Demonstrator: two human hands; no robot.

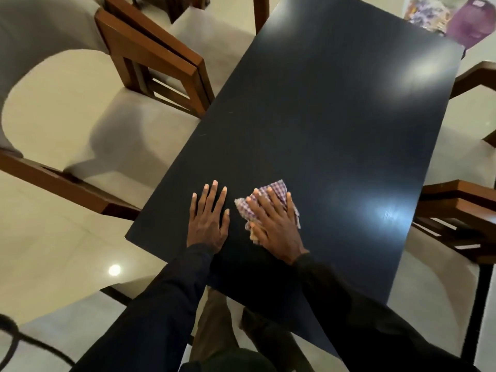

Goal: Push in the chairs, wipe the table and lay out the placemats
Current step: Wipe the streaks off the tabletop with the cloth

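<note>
A dark rectangular table (322,124) fills the middle of the view. My right hand (273,224) lies flat with straight fingers on a purple-and-white checked cloth (276,187), pressing it onto the table near the front end. My left hand (208,218) rests flat on the bare tabletop just left of the cloth, fingers spread. A wooden chair with a grey seat (134,122) stands along the table's left side, its seat partly under the edge. Another wooden chair (456,208) stands on the right side.
A second wooden chair frame (150,41) sits further back on the left. Purple and patterned items (467,25) lie past the table's far right corner. The floor is pale glossy tile (53,251). A dark cable (26,342) crosses the bottom left.
</note>
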